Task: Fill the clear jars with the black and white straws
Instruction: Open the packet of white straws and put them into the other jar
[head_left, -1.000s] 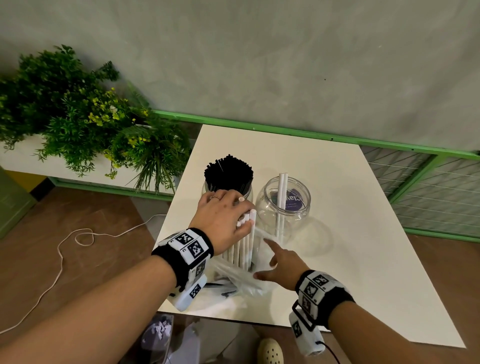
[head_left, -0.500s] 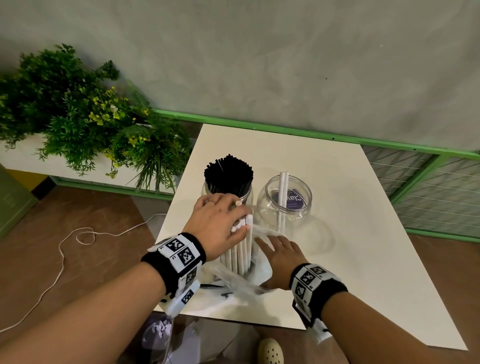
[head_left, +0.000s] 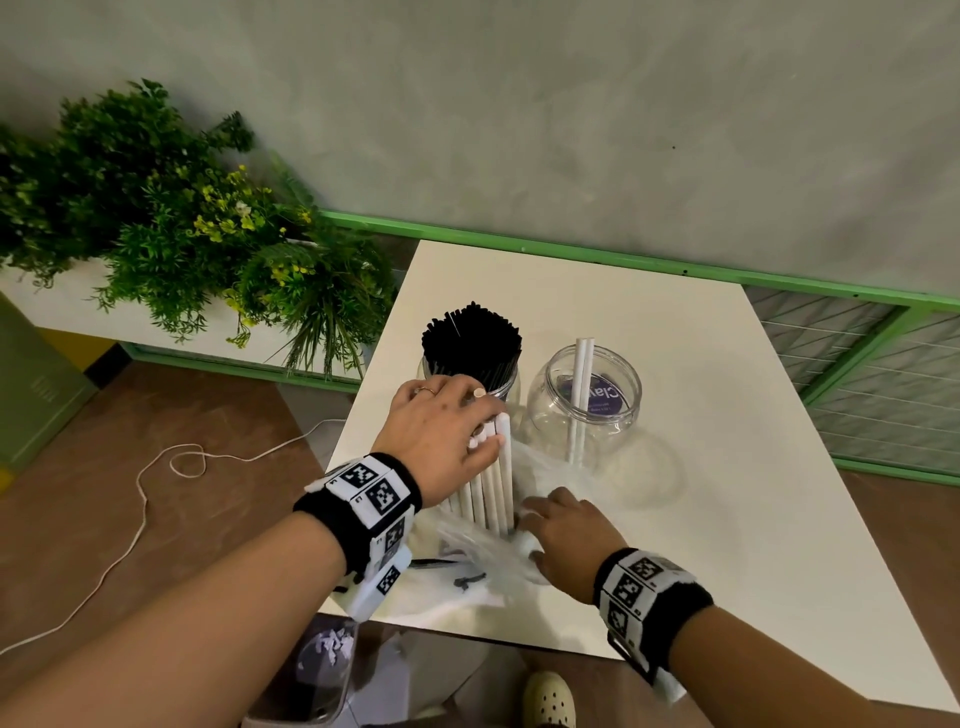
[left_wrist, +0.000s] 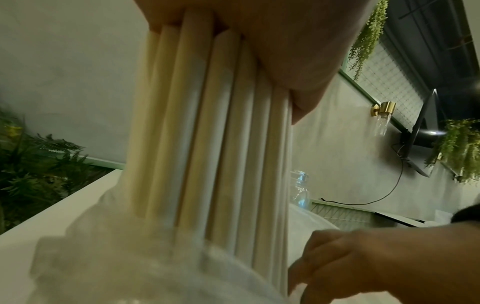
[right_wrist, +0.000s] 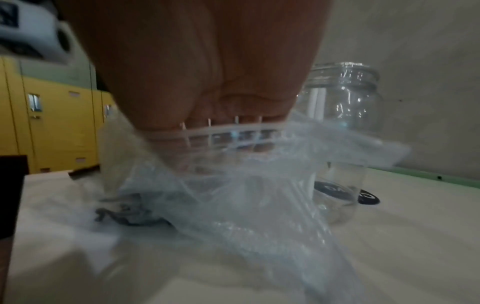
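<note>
Near the counter's (head_left: 701, 441) front-left corner, the left hand (head_left: 447, 431) grips a standing bundle of white straws (head_left: 493, 483). Behind it stands the jar of black straws (head_left: 470, 345). The right hand (head_left: 566, 540) pinches the plastic bag (right_wrist: 233, 185). Rightward, the clear jar (head_left: 584, 405) holds two white straws.

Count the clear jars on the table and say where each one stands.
2. The left jar, packed with black straws, stands behind the left hand; the right jar beside it holds two white straws.
</note>
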